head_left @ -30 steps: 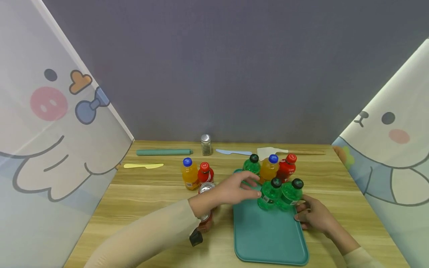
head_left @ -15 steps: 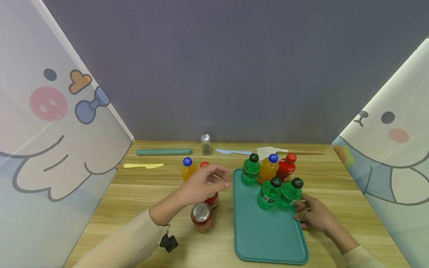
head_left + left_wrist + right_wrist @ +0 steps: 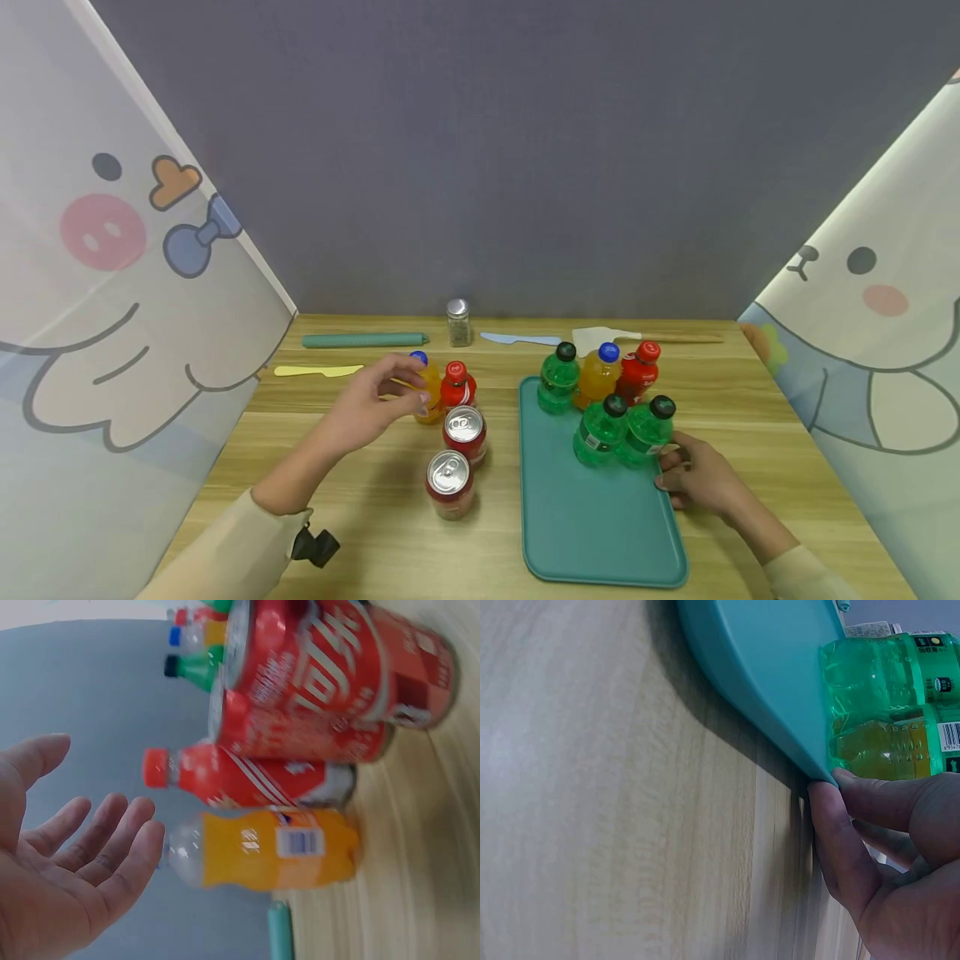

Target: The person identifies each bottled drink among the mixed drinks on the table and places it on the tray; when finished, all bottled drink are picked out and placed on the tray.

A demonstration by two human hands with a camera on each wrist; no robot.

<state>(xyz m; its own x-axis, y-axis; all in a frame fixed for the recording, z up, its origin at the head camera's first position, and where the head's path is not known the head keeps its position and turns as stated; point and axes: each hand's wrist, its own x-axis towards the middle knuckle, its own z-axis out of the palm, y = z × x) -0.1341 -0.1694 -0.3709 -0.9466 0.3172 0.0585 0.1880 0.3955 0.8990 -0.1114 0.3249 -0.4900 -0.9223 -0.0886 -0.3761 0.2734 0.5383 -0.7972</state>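
My left hand is beside an orange soda bottle, its fingers spread and nothing in its grasp. In the left wrist view, fingertips overlap that bottle's cap; whether they touch it I cannot tell. A red cola bottle and two red soda cans stand just right of it. At the tray's right edge, my right hand pinches the rim of the teal tray between thumb and finger. Upright on the tray are three green bottles, another orange soda bottle and a second cola bottle.
Along the back lie a green rod, a yellow knife, a blue knife and a white spatula with a wooden handle. A spice shaker stands among them. Printed panels flank the wooden table; a grey wall is behind.
My left hand has left the green bottle at the tray's back left and moved leftward, past the cans, to the orange soda bottle. The right hand stays on the tray rim.
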